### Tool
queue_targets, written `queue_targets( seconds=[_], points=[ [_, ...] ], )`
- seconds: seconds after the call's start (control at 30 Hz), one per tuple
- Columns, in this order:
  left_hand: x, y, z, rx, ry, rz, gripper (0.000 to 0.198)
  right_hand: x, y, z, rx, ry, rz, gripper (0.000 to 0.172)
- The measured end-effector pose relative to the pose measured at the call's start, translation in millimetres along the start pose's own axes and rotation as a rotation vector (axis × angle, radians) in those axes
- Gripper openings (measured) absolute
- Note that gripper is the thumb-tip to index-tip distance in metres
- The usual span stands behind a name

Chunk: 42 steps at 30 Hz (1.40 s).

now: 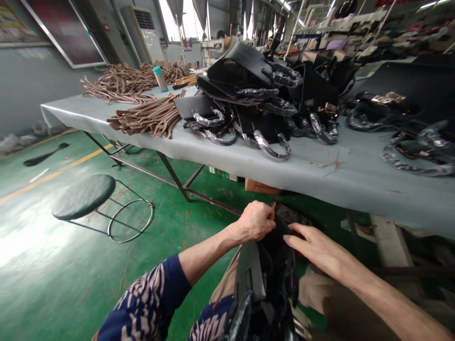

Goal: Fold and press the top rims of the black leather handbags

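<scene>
A black handbag [270,279] rests on my lap, below the table's front edge. My left hand [256,221] is closed in a pinch on the bag's upper edge. My right hand [313,247] lies against the bag's right side, its fingers stretched out and flat on the black material. The bag's plastic-wrapped handle [241,312] shows at the bottom of the view.
A long grey table [320,173] carries a pile of black handbags [263,90] with wrapped handles, brown leather straps [149,116] and a teal bottle [160,78]. A round black stool [83,196] stands on the green floor at left. A cardboard box [261,187] sits under the table.
</scene>
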<state>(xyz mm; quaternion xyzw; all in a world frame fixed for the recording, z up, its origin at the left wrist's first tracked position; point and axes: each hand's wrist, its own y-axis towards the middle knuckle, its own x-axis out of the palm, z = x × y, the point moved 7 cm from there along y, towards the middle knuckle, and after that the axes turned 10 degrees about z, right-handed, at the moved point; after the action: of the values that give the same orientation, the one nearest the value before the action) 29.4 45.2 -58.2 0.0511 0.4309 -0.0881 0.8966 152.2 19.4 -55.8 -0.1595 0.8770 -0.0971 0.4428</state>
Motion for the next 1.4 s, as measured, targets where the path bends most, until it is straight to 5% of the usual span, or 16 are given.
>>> queue_targets(
  seconds=[0.3,0.43,0.6,0.83,1.4],
  points=[
    [2.5,-1,-3,-0.051,-0.029,0.010,0.018,0,25,-8,-0.001,-0.345,0.142,0.025],
    [3.6,-4,-1,0.033,-0.071,0.026,0.016,2,27,-4,-0.002,-0.454,0.181,0.026],
    [-0.3,-8,7,0.215,-0.167,0.066,0.014,1,26,-5,-0.005,-0.402,0.170,0.017],
    [-2.2,-6,7,0.062,-0.029,0.031,0.021,-2,20,-12,-0.010,-0.367,0.196,0.017],
    [-6.4,-4,5,0.058,-0.034,0.047,0.008,-3,21,-15,-0.061,-0.329,0.201,0.022]
  ],
)
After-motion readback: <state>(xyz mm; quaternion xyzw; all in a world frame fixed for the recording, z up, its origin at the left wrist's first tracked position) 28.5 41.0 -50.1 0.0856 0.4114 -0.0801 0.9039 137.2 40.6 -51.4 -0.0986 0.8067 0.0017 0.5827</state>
